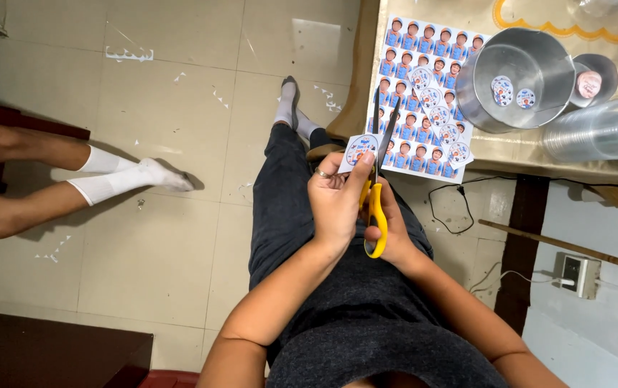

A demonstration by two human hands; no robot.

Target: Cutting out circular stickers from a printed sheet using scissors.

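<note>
At the centre of the frame our left hand (pixel 334 201) pinches a round sticker (pixel 358 149), fingers closed on its lower edge. Our right hand (pixel 388 230), partly hidden behind the left, grips yellow scissors (pixel 376 208), blades up beside the sticker. A sticker sheet (pixel 424 93) lies on the table (pixel 582 162) at upper right, touching a metal bucket (pixel 517 79).

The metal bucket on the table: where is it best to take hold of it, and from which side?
Probably the rim. The metal bucket stands upright with its mouth open to the camera, so fingers can come from above and pinch its near wall, towards the printed sheet. The other side is crowded by stacked clear cups. A few cut round stickers lie inside, so keep it level.
</note>
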